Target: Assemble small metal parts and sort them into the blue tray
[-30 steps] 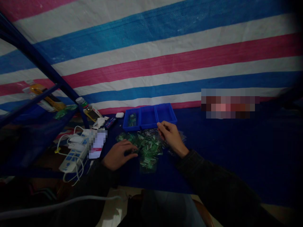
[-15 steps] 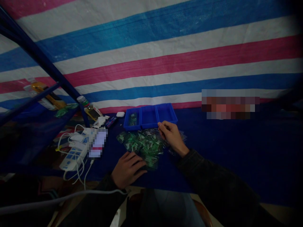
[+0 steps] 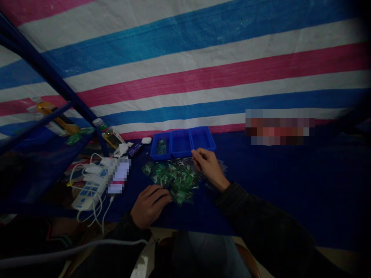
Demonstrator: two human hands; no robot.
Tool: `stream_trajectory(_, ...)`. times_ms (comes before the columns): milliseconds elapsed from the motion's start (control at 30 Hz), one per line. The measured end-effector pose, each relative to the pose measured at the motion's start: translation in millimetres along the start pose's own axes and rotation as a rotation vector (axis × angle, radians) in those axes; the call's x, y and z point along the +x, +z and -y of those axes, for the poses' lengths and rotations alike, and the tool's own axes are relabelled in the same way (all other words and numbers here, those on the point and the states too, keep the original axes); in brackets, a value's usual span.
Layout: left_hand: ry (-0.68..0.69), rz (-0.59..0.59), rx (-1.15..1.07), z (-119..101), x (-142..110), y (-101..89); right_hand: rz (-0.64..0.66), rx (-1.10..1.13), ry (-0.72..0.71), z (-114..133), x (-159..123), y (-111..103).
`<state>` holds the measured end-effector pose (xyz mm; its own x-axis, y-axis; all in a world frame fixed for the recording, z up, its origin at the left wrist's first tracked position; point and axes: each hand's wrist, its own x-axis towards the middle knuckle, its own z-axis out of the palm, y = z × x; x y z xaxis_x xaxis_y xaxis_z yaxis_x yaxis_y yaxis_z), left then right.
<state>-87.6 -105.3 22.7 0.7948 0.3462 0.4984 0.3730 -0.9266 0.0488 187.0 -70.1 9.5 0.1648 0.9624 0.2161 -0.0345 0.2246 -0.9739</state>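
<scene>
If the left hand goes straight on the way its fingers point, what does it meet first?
Most likely the near end of the pile of green packets, right ahead of the left hand. Whether the hand already touches it or hovers above is unclear from this one view.

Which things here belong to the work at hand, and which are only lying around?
Probably work:
heap of green-tinted plastic packets, beside the left hand
rectangular blue plastic tray, near the right hand

Probably just lying about:
long white power strip
crumpled white tissue
white rounded case
clear plastic bottle
</scene>
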Motion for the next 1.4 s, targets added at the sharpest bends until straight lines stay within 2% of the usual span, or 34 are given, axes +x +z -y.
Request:
stream_trajectory(267, -0.161, -0.072, -0.156, 17.3, 12.7, -16.9, -0.004, -0.007, 0.005, 1.5, -0.2, -0.6)
stream_trajectory(367, -0.307, -0.129, -0.17, 23.6, 25.1, -27.3, 0.009, -0.004, 0.005, 2.6, -1.0, 0.1)
stream_trajectory(467, -0.464, -0.135, -0.198, 29.8, 50.7, -29.9, 0.033, -0.03, -0.014, 3.0, -2.1, 0.9)
stream_trajectory(567, -0.499, -0.117, -0.292, 38.8, 84.4, -17.5, 0.027, -0.055, -0.028, 3.0, -2.2, 0.9)
stream_trajectory(667, -0.481, -0.094, -0.424, 50.9, 115.4, 5.4, 0.013, -0.003, -0.021, 2.2, -0.5, 0.5)
stream_trajectory(800, -0.459, -0.115, -0.509, 63.6, 137.8, 33.6, 0.031, 0.074, 0.0, -0.3, 1.4, 0.8)
stream_trajectory(1000, -0.429, -0.258, -0.476, 68.4, 127.0, 53.3, 0.005, 0.11, 0.008, 2.5, -1.2, 2.4)
stream_trajectory(1133, -0.38, -0.3, -0.329, 72.0, 113.6, 54.2, 0.004, 0.067, 0.001, 5.1, -2.5, 2.2)
stream_trajectory(1233, -0.395, -0.317, -0.309, 74.3, 108.8, 48.5, 0.032, 0.04, 0.016, 3.1, -4.0, 0.9)
stream_trajectory(1300, -0.425, -0.334, -0.312, 74.8, 108.0, 42.0, 0.135, 0.097, 0.071, 2.8, -6.2, -0.4)
stream_trajectory(1400, -0.476, -0.38, -0.302, 74.0, 109.5, 28.9, 0.465, 0.247, 0.188, 8.1, -11.2, -1.4)
